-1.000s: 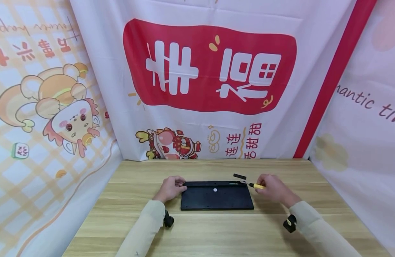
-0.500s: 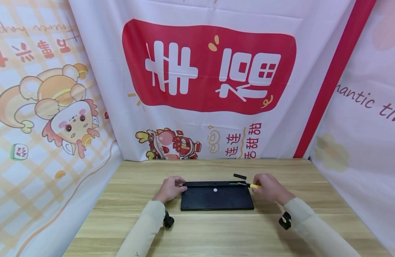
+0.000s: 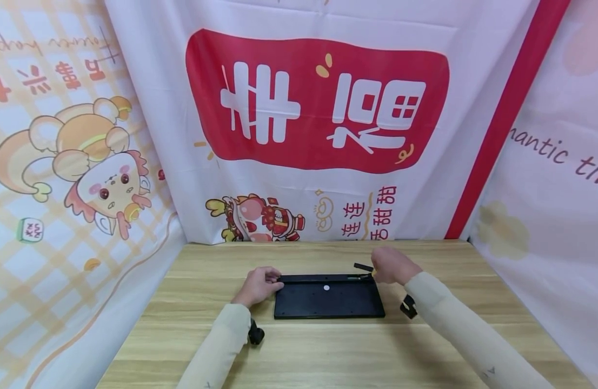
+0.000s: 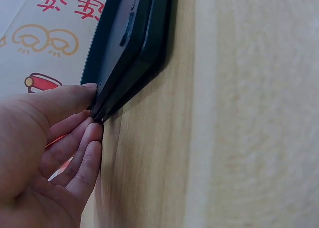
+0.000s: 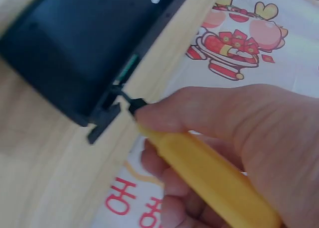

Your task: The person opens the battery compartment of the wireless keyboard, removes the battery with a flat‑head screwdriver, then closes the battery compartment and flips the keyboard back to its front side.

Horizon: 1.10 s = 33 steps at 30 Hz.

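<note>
A black keyboard (image 3: 328,303) lies face down on the wooden table, its underside up. My left hand (image 3: 257,285) pinches its far left corner; in the left wrist view the thumb (image 4: 75,96) is on top and the fingers are at the edge. In my right hand (image 3: 394,265) is a yellow-handled screwdriver (image 5: 209,171), gripped around the handle. Its thin metal tip reaches into the open slot at the keyboard's far right end, near a green battery (image 5: 127,68). A small black cover (image 5: 103,124) lies just beyond that edge. Whether the tip touches the battery is unclear.
The wooden table (image 3: 221,356) spreads around the keyboard on all sides. A printed cloth (image 3: 318,205) hangs at the table's back edge, with further cloths at left and right. A black strap device (image 3: 256,332) sits on the left wrist.
My right hand has moved left and away from me, turning over the screwdriver so that its handle is mostly hidden in the head view. Left hand and keyboard stay put.
</note>
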Each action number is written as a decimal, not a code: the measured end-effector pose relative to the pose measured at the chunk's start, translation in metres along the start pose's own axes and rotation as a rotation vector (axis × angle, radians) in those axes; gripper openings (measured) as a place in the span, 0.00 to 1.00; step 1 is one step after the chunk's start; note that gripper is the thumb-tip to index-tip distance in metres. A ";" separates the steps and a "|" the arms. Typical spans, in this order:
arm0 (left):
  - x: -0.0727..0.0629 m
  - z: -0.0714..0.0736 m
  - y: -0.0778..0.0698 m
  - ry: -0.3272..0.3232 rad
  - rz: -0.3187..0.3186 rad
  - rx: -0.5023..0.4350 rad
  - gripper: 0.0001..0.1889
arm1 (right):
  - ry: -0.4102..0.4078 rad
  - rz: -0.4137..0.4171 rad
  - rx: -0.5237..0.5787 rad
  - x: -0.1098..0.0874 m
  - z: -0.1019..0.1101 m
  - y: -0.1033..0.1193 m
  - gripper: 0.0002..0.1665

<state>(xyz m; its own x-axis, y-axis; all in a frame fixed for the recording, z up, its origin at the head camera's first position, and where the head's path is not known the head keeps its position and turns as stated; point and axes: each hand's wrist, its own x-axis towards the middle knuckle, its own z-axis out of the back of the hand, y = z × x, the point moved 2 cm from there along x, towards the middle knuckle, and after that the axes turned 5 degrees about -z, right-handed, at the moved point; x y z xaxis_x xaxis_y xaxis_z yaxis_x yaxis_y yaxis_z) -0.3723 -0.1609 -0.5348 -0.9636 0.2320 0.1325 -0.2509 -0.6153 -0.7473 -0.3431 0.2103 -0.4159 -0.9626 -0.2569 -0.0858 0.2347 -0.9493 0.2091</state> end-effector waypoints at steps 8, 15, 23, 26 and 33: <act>0.000 0.000 0.002 0.010 -0.003 -0.010 0.11 | 0.132 -0.134 -0.079 0.016 0.015 0.023 0.20; 0.002 -0.001 0.004 0.006 -0.002 -0.015 0.11 | 0.196 -0.191 -0.123 0.028 0.018 0.023 0.17; 0.002 0.000 0.001 0.004 0.000 -0.006 0.11 | 0.191 -0.182 -0.117 0.031 0.019 0.022 0.14; 0.002 0.001 0.000 0.009 -0.005 0.003 0.11 | 0.180 -0.167 -0.122 0.031 0.019 0.022 0.15; 0.000 0.001 0.000 0.016 -0.004 0.002 0.12 | 0.173 -0.122 -0.143 0.030 0.020 0.029 0.16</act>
<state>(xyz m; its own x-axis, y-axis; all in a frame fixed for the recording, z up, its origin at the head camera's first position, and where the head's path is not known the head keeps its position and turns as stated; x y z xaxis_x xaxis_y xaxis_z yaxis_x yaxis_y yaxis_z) -0.3725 -0.1618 -0.5338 -0.9609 0.2470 0.1251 -0.2553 -0.6158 -0.7454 -0.3676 0.1783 -0.3931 -0.9503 -0.1541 -0.2703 0.1466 -0.9880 0.0479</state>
